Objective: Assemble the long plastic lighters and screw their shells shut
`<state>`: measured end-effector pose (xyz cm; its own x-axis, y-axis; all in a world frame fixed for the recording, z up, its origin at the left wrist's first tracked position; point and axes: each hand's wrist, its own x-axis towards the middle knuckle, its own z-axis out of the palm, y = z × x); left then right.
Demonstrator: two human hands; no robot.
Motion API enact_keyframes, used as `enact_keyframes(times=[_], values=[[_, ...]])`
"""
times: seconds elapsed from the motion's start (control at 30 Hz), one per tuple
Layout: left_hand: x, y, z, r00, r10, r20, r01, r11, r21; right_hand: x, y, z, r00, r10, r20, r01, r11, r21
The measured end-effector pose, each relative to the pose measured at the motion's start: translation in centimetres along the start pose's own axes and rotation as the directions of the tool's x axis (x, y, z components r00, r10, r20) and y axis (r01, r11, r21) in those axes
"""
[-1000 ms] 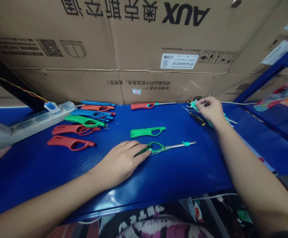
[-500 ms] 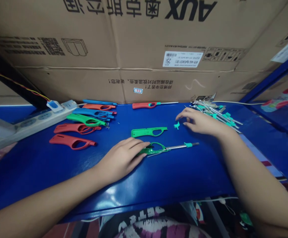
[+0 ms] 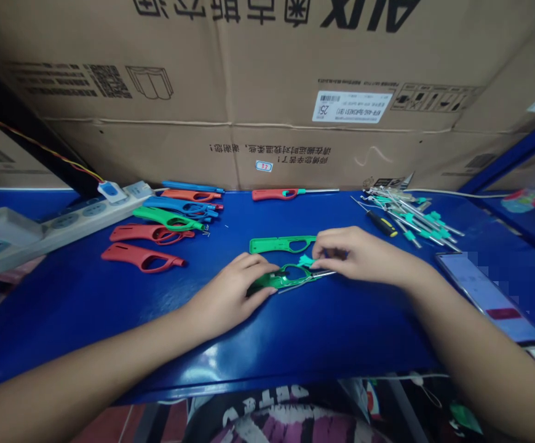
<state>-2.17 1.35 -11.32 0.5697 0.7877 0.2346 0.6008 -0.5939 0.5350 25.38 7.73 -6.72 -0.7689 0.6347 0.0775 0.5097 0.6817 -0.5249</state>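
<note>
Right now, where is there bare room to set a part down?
Bare: the near stretch of blue table between the left forearm and right forearm; also a strip between the red lighter and green half-casing. Crowded: back left, coloured casings beside the power strip; back right, piled metal rods and a screwdriver.

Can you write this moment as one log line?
left hand: holds green lighter half-shell | right hand: pinches teal trigger | nearby: black-yellow screwdriver, red lighter

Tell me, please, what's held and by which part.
The left hand holds a green casing by its handle end; the right hand, a teal piece by its right end.
</note>
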Motion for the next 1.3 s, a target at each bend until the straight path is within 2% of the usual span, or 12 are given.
enact_keyframes(times=[0.13,0.37,0.5,0.73,1.1,1.3], values=[[0.1,0.0,0.0,1.000,-0.018,0.015,0.018,1.000,0.006,0.5,-0.5,1.7,0.997,-0.043,0.062,0.046,0.998,-0.050],[0.0,-0.1,0.0,1.000,-0.010,0.005,0.010,1.000,-0.008,0.8,-0.9,2.6,0.994,-0.076,0.084,0.083,0.993,-0.081],[0.1,-0.2,0.0,0.999,-0.037,0.001,0.037,0.999,-0.027,0.7,-1.2,3.3,0.988,-0.127,0.084,0.141,0.972,-0.187],[0.3,0.0,-0.1,0.995,-0.100,0.012,0.101,0.992,-0.071,0.6,-1.4,3.8,0.966,-0.253,0.053,0.253,0.883,-0.395],[0.4,0.0,0.0,0.992,-0.120,0.024,0.122,0.988,-0.091,0.6,-1.1,4.0,0.964,-0.263,0.041,0.262,0.914,-0.310],[0.3,0.0,0.0,0.995,-0.103,0.015,0.104,0.991,-0.084,0.5,-1.3,3.9,0.969,-0.237,0.075,0.248,0.908,-0.338]])
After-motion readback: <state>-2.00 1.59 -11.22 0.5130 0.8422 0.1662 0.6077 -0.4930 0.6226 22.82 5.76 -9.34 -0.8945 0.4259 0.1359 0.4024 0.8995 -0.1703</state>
